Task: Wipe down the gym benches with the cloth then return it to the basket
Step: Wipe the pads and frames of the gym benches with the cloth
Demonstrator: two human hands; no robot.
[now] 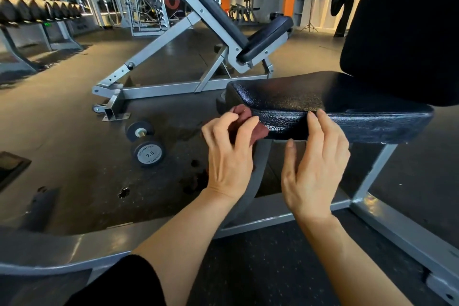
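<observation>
**Two benches in view, wiping under way**

Two hands work at the near desk's seat pad [323, 104]. The left hand [229, 154] bunches the red cloth [244, 119] in curled fingers against the pad's left front edge; the right hand [315, 164] lies with released, straight fingers on that edge. Judging by this, wiping is mid-course. Farther off, the incline bench [263, 37] awaits. No basket shows, so its contents cannot be told.
</observation>
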